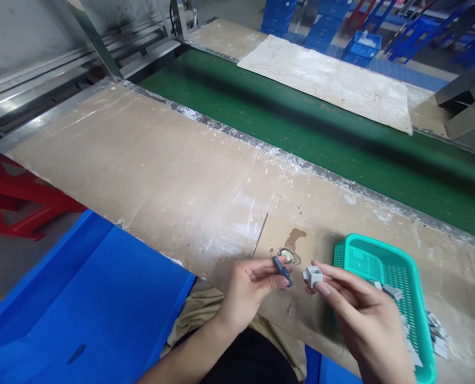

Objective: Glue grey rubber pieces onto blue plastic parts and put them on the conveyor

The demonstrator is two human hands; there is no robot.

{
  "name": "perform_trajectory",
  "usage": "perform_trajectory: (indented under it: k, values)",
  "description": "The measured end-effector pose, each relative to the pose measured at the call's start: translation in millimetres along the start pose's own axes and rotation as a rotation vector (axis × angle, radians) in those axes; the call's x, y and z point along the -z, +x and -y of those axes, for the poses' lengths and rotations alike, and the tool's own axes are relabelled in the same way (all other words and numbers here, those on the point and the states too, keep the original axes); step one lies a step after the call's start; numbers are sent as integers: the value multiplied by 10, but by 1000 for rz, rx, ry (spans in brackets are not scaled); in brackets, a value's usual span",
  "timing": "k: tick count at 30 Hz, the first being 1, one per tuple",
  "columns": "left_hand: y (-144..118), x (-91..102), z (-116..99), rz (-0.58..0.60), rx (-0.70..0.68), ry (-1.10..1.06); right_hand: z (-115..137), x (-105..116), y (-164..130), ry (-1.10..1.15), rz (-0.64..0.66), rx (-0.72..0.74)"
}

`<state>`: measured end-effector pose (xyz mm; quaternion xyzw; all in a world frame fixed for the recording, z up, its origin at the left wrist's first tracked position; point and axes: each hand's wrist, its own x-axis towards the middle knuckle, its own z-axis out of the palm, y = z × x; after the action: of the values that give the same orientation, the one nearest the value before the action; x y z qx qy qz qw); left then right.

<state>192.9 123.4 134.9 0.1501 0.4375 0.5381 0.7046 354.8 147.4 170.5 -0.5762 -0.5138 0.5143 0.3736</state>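
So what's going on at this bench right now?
A person sits at a cardboard-covered bench beside a green conveyor belt. The left hand pinches a small dark blue part in its fingers, and the right hand holds a small grey block-shaped piece close beside it; the two parts are near but apart. Under the right hand a teal mesh basket holds more grey pieces, and a few lie loose on the bench to its right.
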Motion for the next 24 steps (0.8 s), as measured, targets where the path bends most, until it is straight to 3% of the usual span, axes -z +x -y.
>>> perform_trajectory:
  k: [6,15,24]
  values:
    - [-6,-47,9,35,-164,131,30,-56,-71,-46,14,26]
    - [-2,-71,-125,4,-367,481,45,-20,38,-138,149,95]
    - [139,-99,-165,-7,-306,491,10,-82,199,-162,203,118]
